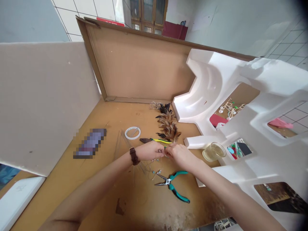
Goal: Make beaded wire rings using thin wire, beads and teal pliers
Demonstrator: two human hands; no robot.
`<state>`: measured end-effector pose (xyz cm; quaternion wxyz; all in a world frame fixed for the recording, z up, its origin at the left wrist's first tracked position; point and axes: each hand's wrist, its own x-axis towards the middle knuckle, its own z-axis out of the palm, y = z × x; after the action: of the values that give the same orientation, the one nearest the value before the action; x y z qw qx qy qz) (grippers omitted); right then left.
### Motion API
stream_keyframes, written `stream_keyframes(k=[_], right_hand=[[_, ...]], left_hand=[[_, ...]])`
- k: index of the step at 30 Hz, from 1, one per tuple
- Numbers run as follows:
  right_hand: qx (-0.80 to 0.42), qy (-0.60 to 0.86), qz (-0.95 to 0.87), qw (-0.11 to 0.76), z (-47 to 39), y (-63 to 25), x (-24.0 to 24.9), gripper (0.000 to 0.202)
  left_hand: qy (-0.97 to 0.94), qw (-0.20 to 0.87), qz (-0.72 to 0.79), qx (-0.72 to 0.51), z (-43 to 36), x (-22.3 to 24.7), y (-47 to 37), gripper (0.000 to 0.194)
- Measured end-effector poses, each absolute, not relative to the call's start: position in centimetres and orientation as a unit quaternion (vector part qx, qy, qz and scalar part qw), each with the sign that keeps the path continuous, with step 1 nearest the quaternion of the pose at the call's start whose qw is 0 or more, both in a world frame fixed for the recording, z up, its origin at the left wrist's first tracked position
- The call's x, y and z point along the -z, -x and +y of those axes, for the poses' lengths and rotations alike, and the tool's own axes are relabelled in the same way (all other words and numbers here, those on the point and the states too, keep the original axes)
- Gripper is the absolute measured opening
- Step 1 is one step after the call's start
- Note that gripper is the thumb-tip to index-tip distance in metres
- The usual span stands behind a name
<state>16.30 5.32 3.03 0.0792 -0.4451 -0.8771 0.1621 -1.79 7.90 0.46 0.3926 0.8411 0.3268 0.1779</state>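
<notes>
My left hand (152, 151), with a brown watch strap (134, 156) on its wrist, is closed in a pinch over the table. My right hand (179, 155) is pinched too, its fingertips almost meeting the left ones. Whatever they grip is too small to make out. Thin wire with small pale and bluish beads (158, 172) lies just below the hands. Teal-handled long-nose pliers (168, 182) rest with jaws spread nearer to me. Yellow-handled pliers (145, 140) lie behind the hands, partly covered by them. Brown and black feathers (167, 123) spread out beyond.
A white ring-shaped roll (125, 134) and thin clear rods (117, 146) lie left of the hands, with a blurred-out rectangular device (90, 143) farther left. A glass of yellowish liquid (213, 152) stands by white foam packing (204, 89) at right. Cardboard (144, 64) walls the back.
</notes>
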Motion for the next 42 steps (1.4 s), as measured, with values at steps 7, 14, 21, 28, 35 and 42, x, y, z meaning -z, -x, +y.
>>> stream_keyframes(k=[7,14,21,28,35,42], right_hand=[[-0.318,0.465,-0.814,0.141,6.4,-17.5,-3.2,0.011],[-0.541,0.493,-0.632,0.256,6.4,-17.6,-3.4,0.027],[-0.631,0.472,-0.535,0.305,5.8,-17.6,-3.9,0.034],[-0.617,0.472,-0.563,0.281,5.7,-17.9,-4.2,0.033],[-0.538,0.465,-0.666,0.225,5.8,-18.5,-4.7,0.023],[-0.489,0.496,-0.683,0.222,5.8,-17.6,-4.3,0.015]], left_hand=[[-0.729,0.575,0.322,-0.186,8.5,-0.8,1.9,0.015],[-0.655,0.592,0.339,-0.326,7.4,-0.7,1.0,0.021],[-0.588,0.631,0.328,-0.385,6.4,-0.5,0.4,0.024],[-0.579,0.626,0.336,-0.401,5.8,-1.0,-0.1,0.021],[-0.603,0.634,0.336,-0.348,5.9,-1.7,0.6,0.021],[-0.610,0.619,0.362,-0.338,6.0,-1.0,0.4,0.020]])
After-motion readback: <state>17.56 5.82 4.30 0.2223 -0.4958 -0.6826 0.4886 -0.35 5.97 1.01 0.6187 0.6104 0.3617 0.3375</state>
